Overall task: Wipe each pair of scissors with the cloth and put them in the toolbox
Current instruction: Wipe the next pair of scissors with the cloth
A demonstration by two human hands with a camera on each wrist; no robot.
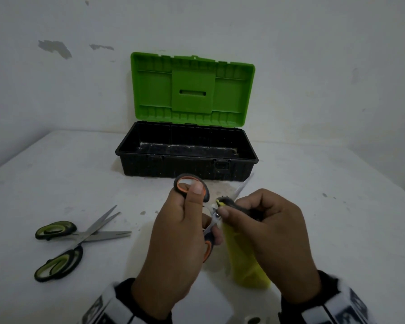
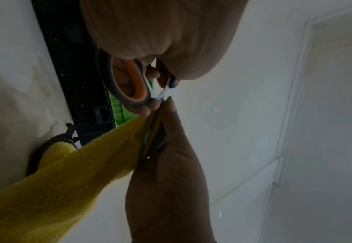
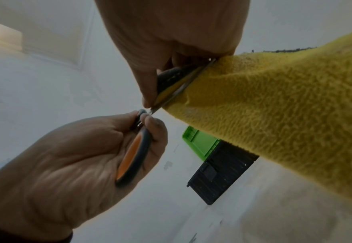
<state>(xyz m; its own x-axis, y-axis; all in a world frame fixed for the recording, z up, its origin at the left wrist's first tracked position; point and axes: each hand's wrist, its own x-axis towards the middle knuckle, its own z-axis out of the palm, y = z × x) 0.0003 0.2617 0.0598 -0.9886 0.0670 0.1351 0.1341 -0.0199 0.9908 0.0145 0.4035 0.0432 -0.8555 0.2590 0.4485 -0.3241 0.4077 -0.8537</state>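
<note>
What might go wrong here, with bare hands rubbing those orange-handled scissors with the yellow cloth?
1. The orange-handled scissors look spread open while the right hand pinches the yellow fleecy cloth round one blade; a slip could nick a finger.
2. The other blade's tip juts toward the open black toolbox with the green lid and might knock it.
3. The cloth's hanging end could catch on the blades.

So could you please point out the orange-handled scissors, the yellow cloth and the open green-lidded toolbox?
Orange-handled scissors point(image 1: 191, 183): head view, upper handle loop.
Yellow cloth point(image 1: 243, 258): head view, hanging part below the right hand.
Green-lidded black toolbox point(image 1: 192, 90): head view, inside of the raised lid.
</note>
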